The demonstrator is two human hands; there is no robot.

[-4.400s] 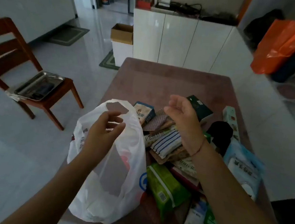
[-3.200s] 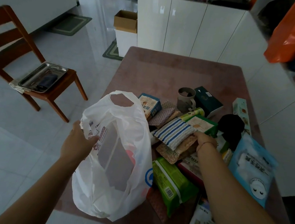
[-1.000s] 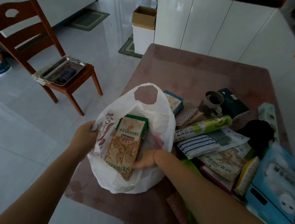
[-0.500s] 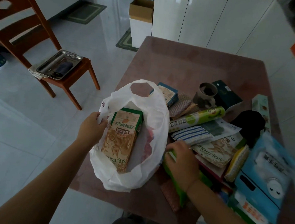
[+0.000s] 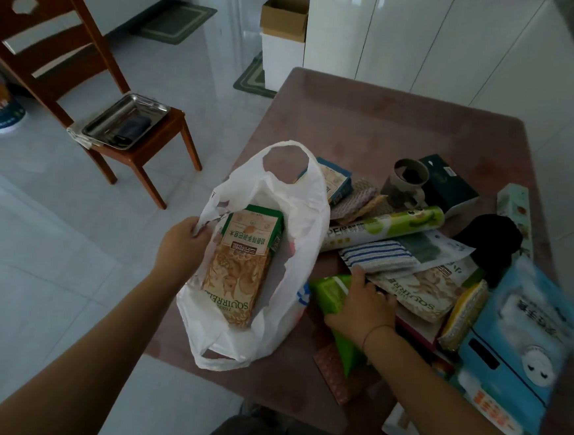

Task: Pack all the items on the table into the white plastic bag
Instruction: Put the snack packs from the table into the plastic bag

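The white plastic bag [image 5: 298,232] lies open on the brown table [image 5: 372,121]. A brown and green snack packet [image 5: 241,261] sits inside it. My left hand [image 5: 182,247] grips the bag's left rim and holds the mouth open. My right hand [image 5: 363,302] rests on a green pack [image 5: 328,289] just right of the bag, fingers wrapped over it. Piled further right are a second snack packet [image 5: 420,289], a blue-striped cloth [image 5: 375,255], a green roll [image 5: 384,225], a grey mug [image 5: 406,185] and a light blue pack [image 5: 523,339].
A dark green box [image 5: 449,185], a small blue box [image 5: 338,183] and a black cloth [image 5: 490,240] lie behind the pile. A wooden chair [image 5: 84,74] with a metal tray [image 5: 125,120] stands to the left. White cabinets [image 5: 430,39] stand behind the table.
My right hand put the snack packet into the bag, let go, and moved right onto the green pack. My left hand kept holding the bag's rim.
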